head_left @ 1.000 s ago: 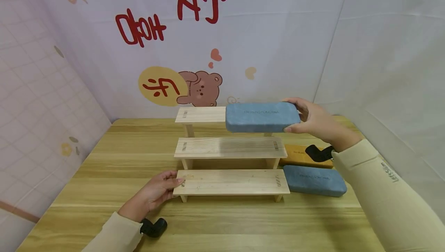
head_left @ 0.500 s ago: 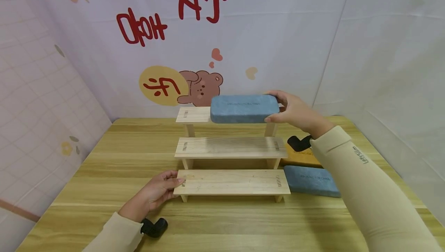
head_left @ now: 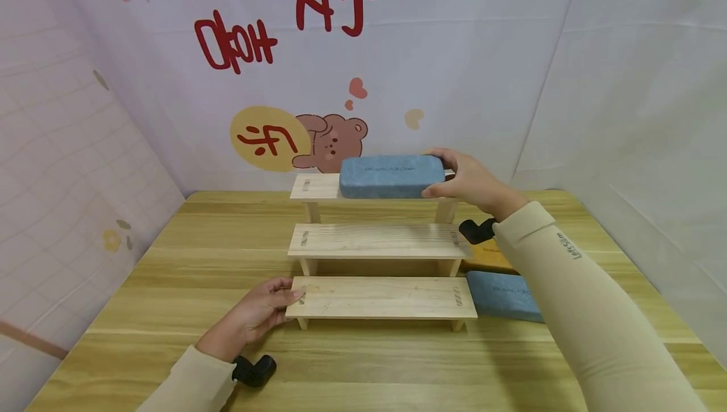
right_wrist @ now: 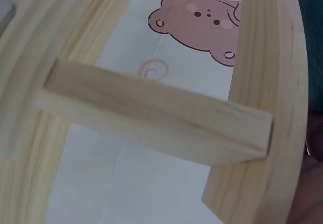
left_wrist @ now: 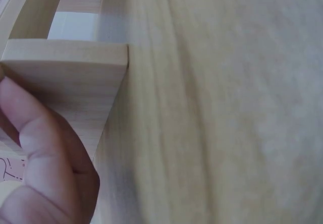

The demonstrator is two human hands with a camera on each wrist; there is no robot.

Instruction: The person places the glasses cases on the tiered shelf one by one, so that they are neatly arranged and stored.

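My right hand [head_left: 474, 182] grips the right end of a blue glasses case [head_left: 392, 177] with dark lettering, thumb on the near side. The case lies lengthwise at the top board [head_left: 315, 187] of a three-step wooden display stand, overlapping it in the head view. In the right wrist view, a strip of the case [right_wrist: 315, 42] shows beyond the board's edge, with part of the hand below. My left hand [head_left: 255, 311] grips the left end of the lowest step [head_left: 380, 298], thumb on top. The left wrist view shows its fingers [left_wrist: 45, 158] beside the stand's leg [left_wrist: 75, 82].
A second blue case [head_left: 502, 295] lies on the table right of the lowest step, partly behind my right sleeve. Behind it is a mustard-yellow case [head_left: 488, 257], also partly covered. The middle step [head_left: 380, 241] is bare wood. A printed cloth backdrop [head_left: 454, 71] stands behind the table.
The blue case in my right hand has moved left and slightly back over the top board, mostly in the first half second. My left hand keeps its place on the lowest step.
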